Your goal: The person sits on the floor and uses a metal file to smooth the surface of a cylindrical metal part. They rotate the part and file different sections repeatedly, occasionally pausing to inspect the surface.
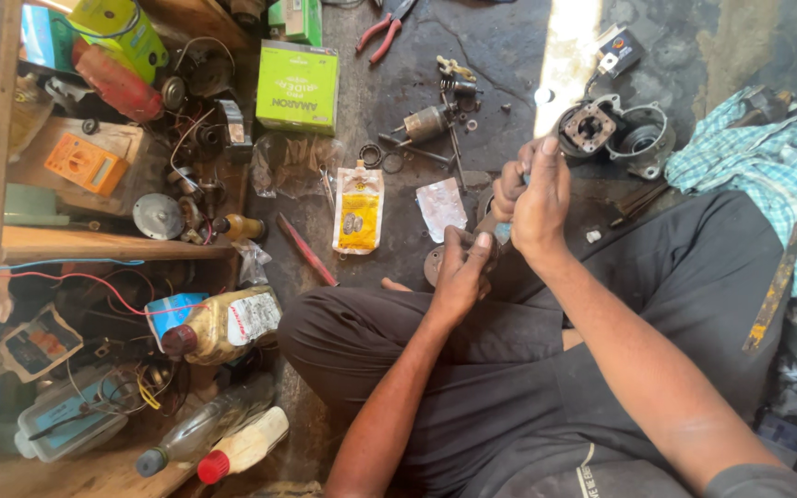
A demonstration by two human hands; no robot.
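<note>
While the person sits cross-legged on the dark floor [500, 46], the left hand [461, 269] is closed around a round, greasy metal part [435, 263] held just above the knees, thumb pressed on its top. The right hand [535, 198] is clenched just above and beside it, gripping a small tool with a blue handle [504, 231] whose tip meets the part; what kind of tool it is cannot be told. Near the hands on the floor lie a yellow sachet [359, 210], a crumpled foil wrapper [442, 207] and a red-handled screwdriver [306, 249]. Farther off sit a green box [298, 86], red pliers [380, 32], a small cylindrical motor piece [426, 122] and a grey metal housing [612, 134]. A checked cloth [767, 166] lies at the right, and an oil bottle [219, 323] stands beside the left knee.
</note>
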